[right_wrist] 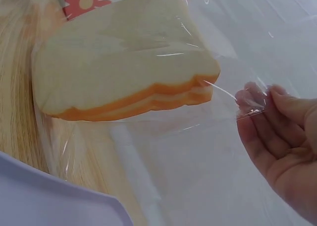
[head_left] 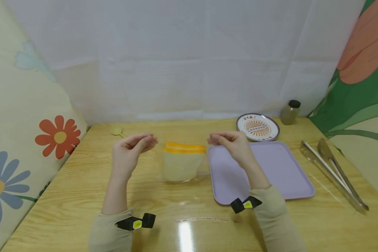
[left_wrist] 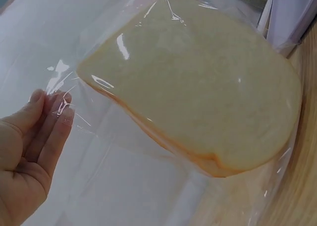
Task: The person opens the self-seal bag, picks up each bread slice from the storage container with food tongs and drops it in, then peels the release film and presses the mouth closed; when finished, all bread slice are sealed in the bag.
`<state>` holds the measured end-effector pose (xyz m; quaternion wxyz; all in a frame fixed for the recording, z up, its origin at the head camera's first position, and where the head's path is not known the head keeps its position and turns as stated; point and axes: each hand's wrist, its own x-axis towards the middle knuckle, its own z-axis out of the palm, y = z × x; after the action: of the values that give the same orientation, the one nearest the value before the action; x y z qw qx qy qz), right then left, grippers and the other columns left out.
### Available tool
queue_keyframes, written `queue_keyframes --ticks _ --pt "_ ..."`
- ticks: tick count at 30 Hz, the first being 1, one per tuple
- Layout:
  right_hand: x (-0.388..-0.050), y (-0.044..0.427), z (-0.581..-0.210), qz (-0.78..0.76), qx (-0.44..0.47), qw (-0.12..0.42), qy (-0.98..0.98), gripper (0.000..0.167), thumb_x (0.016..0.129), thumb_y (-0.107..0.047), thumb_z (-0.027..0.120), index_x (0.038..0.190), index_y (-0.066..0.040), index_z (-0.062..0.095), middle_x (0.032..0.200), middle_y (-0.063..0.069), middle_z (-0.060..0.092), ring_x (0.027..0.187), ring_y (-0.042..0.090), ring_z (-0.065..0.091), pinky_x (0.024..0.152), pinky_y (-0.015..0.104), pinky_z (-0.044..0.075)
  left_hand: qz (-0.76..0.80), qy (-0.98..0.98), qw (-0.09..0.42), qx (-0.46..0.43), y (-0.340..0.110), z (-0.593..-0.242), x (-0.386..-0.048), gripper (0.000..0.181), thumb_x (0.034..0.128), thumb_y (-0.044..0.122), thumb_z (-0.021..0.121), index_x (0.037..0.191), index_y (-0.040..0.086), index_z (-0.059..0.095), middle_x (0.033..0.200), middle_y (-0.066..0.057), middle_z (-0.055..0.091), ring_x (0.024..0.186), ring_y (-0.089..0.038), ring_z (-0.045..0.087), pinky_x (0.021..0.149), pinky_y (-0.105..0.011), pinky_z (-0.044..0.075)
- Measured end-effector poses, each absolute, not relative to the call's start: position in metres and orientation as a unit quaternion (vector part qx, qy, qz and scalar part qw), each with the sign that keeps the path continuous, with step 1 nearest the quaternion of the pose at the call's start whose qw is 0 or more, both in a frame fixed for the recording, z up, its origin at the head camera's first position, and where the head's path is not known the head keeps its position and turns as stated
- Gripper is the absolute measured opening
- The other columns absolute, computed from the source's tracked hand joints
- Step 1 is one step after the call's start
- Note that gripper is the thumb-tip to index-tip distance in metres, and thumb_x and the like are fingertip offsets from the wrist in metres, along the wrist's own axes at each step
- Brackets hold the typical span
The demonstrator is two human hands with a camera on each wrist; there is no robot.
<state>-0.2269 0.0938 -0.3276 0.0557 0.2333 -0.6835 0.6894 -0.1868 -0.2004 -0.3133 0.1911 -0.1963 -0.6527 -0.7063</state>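
Note:
Slices of white bread [head_left: 181, 166] with orange-brown crust sit inside a clear plastic bag [head_left: 203, 173] at the middle of the table. On the left, my left hand [head_left: 133, 150] pinches one upper corner of the bag between thumb and fingers; the left wrist view shows the film bunched at the fingertips [left_wrist: 64, 114]. My right hand [head_left: 231, 145] pinches the opposite corner, and in the right wrist view the film stretches from the bread to that hand [right_wrist: 282, 132]. The clear film is hard to make out in the head view.
A lilac tray [head_left: 278, 168] lies right of the bag, partly under my right forearm. Behind it are a patterned plate [head_left: 258, 127] and a dark-lidded jar [head_left: 290, 112]. Metal tongs [head_left: 337, 171] rest far right. A small yellow spoon [head_left: 117, 131] lies back left; a thin strip [head_left: 203, 219] lies in front.

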Motion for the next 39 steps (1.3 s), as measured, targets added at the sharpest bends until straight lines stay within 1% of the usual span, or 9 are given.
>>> queue_keyframes --ticks 5,8,17,23,26,30,32,37,39 --pt "-0.226 0.096 -0.326 0.685 0.25 0.063 -0.681 0.021 0.09 0.006 0.056 0.107 0.018 0.061 0.091 0.023 0.07 0.078 0.005 0.07 0.077 0.025 0.059 -0.673 -0.668 0.222 -0.227 -0.201 -0.314 -0.188 0.023 0.0876 -0.005 0.06 0.099 -0.024 0.059 0.085 0.005 0.074 0.078 -0.01 0.072 0.071 -0.025 0.059" --pt "-0.226 0.098 -0.326 0.683 0.264 0.067 -0.678 0.02 0.09 0.009 0.055 0.106 0.02 0.06 0.092 0.026 0.069 0.079 0.006 0.07 0.078 0.027 0.059 -0.663 -0.671 0.23 -0.238 -0.2 -0.313 -0.188 0.021 0.0871 -0.007 0.059 0.098 -0.025 0.058 0.085 0.006 0.074 0.076 -0.009 0.071 0.07 -0.024 0.059" --pt "-0.227 0.103 -0.327 0.684 0.295 0.068 -0.663 0.019 0.088 0.011 0.054 0.104 0.021 0.06 0.088 -0.003 0.074 0.081 0.006 0.071 0.078 0.028 0.059 -0.642 -0.668 0.244 -0.288 -0.202 -0.316 -0.19 0.017 0.0849 -0.015 0.057 0.098 -0.026 0.058 0.09 0.006 0.074 0.083 -0.008 0.071 0.073 -0.025 0.058" --pt "-0.229 0.104 -0.329 0.68 0.338 0.071 -0.647 0.019 0.087 0.013 0.054 0.105 0.018 0.061 0.088 -0.009 0.074 0.082 0.007 0.071 0.082 0.028 0.058 -0.629 -0.664 0.238 -0.327 -0.206 -0.318 -0.19 0.013 0.0827 -0.02 0.055 0.094 -0.023 0.061 0.09 0.004 0.074 0.082 -0.009 0.071 0.073 -0.024 0.058" --pt "-0.23 0.106 -0.33 0.682 0.361 0.068 -0.632 0.022 0.088 0.012 0.054 0.104 0.006 0.068 0.089 -0.01 0.073 0.083 0.008 0.071 0.082 0.028 0.058 -0.634 -0.65 0.237 -0.347 -0.207 -0.318 -0.19 0.017 0.0813 -0.023 0.054 0.095 -0.02 0.063 0.09 0.0 0.074 0.082 -0.01 0.071 0.073 -0.025 0.059" --pt "-0.231 0.108 -0.331 0.686 0.376 0.057 -0.62 0.037 0.088 0.011 0.054 0.1 -0.019 0.073 0.091 -0.01 0.073 0.084 0.007 0.071 0.082 0.027 0.057 -0.61 -0.667 0.245 -0.352 -0.208 -0.318 -0.189 0.021 0.0795 -0.026 0.054 0.093 -0.015 0.066 0.091 0.005 0.073 0.081 -0.007 0.07 0.072 -0.021 0.058" --pt "-0.231 0.109 -0.332 0.688 0.376 0.051 -0.619 0.042 0.089 0.011 0.054 0.098 -0.025 0.073 0.091 -0.01 0.073 0.084 0.007 0.071 0.082 0.026 0.057 -0.593 -0.68 0.248 -0.352 -0.208 -0.318 -0.188 0.02 0.0793 -0.025 0.055 0.091 -0.013 0.067 0.091 0.008 0.073 0.08 -0.005 0.069 0.071 -0.018 0.058" --pt "-0.232 0.112 -0.333 0.68 0.378 0.051 -0.627 0.04 0.088 0.013 0.052 0.093 -0.02 0.075 0.092 -0.011 0.073 0.086 0.007 0.07 0.083 0.025 0.057 -0.595 -0.683 0.23 -0.355 -0.21 -0.317 -0.187 0.012 0.0818 -0.019 0.057 0.089 -0.015 0.065 0.093 0.007 0.072 0.082 -0.006 0.069 0.073 -0.017 0.057" --pt "-0.232 0.113 -0.332 0.671 0.373 0.055 -0.639 0.036 0.088 0.013 0.052 0.091 -0.014 0.075 0.091 -0.008 0.073 0.087 0.008 0.07 0.082 0.025 0.057 -0.6 -0.684 0.221 -0.351 -0.211 -0.316 -0.186 0.01 0.0829 -0.018 0.058 0.09 -0.016 0.065 0.094 0.006 0.073 0.083 -0.007 0.069 0.073 -0.017 0.057"
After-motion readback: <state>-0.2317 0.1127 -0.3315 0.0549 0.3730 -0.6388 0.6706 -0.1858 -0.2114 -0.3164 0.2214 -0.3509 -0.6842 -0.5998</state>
